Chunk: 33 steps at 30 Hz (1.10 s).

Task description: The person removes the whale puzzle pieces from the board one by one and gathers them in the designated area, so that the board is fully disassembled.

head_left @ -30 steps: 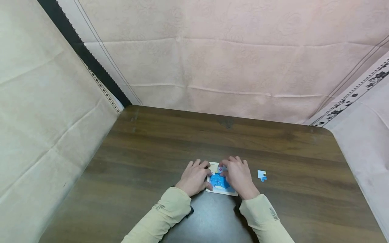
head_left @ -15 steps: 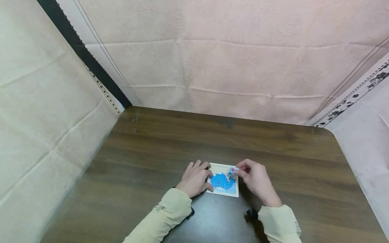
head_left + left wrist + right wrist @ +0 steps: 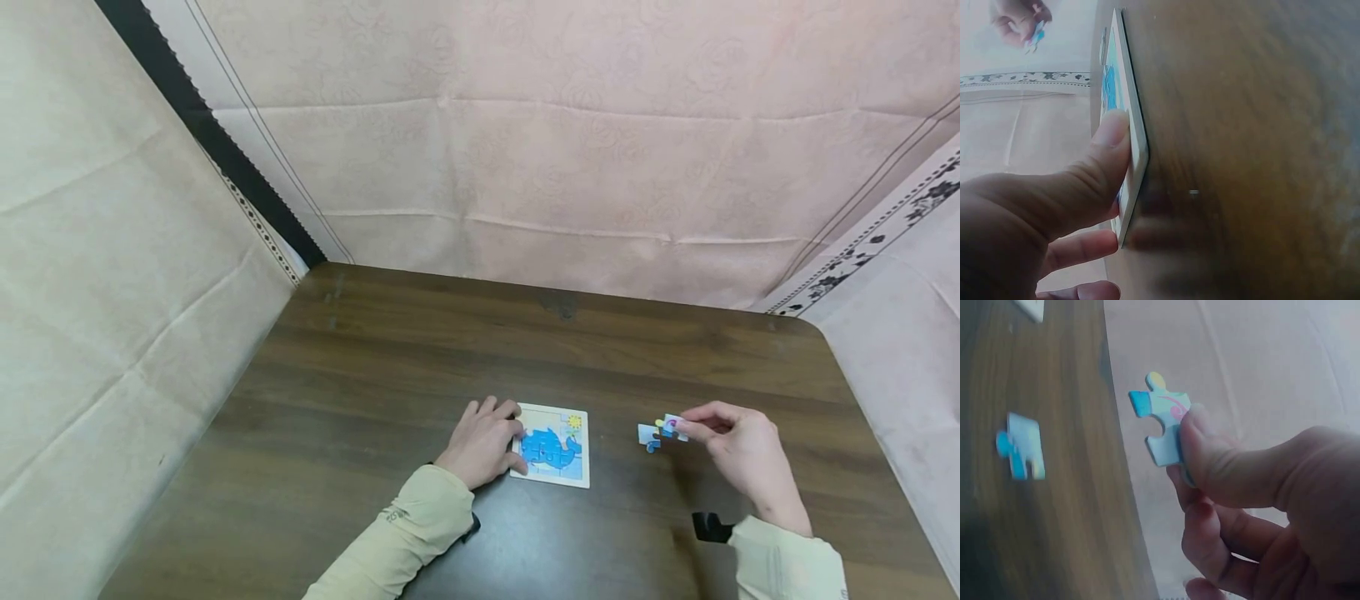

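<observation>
My left hand [image 3: 482,440] rests at the left side of a small whale jigsaw puzzle in a pale frame [image 3: 587,454]. In the left wrist view its thumb [image 3: 1111,128] presses on the frame's edge, with the other fingertips close by. Off to the right, my right hand [image 3: 750,454] pinches a puzzle piece [image 3: 1169,415] between thumb and fingers. That piece is pale blue with a pink swirl and a yellow knob. Beside it on the table lies a loose puzzle piece [image 3: 647,434], pale with a blue knob, overlapped by the held one in the head view.
The puzzle lies on a dark wooden table [image 3: 420,333]. Pale cloth [image 3: 525,158] hangs behind the table and at both sides. A yellow sun shows at the puzzle's upper right.
My right hand has lifted the swirl piece from the puzzle's upper part and carried it right, beside the loose piece. My left hand has stayed at the frame.
</observation>
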Each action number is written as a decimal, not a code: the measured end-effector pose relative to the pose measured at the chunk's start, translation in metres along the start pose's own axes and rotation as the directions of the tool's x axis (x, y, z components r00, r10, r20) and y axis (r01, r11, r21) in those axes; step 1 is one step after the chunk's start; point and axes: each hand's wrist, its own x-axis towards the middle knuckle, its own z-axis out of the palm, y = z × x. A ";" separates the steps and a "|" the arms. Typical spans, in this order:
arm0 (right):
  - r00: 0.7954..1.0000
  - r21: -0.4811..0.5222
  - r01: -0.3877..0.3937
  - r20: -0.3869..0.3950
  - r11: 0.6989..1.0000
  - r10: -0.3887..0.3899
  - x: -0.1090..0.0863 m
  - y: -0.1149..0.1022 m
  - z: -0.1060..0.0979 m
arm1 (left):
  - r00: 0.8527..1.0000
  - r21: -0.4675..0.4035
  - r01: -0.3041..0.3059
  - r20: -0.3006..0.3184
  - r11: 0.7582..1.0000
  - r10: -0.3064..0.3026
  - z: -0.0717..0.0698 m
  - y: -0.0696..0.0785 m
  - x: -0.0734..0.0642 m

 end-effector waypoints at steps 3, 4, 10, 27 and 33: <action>1.000 -0.015 -0.030 0.002 0.999 0.030 -0.001 0.011 -0.005 | 1.000 0.003 0.001 0.005 1.000 -0.001 -0.001 0.000 0.000; 0.999 -0.021 -0.034 0.002 0.999 0.034 0.000 0.014 -0.006 | 1.000 0.004 0.001 0.005 1.000 -0.001 -0.001 0.000 0.000; 0.997 -0.047 -0.056 0.041 0.997 0.058 0.000 0.030 -0.004 | 1.000 0.005 0.002 0.002 1.000 -0.002 -0.001 0.001 -0.001; 0.995 -0.055 -0.080 0.056 0.995 0.083 0.002 0.061 0.015 | 1.000 0.008 0.001 0.013 1.000 -0.001 -0.001 0.002 -0.001; 0.992 -0.075 -0.092 0.078 0.993 0.098 0.006 0.061 0.019 | 1.000 0.006 0.006 0.017 1.000 -0.006 -0.002 0.002 -0.001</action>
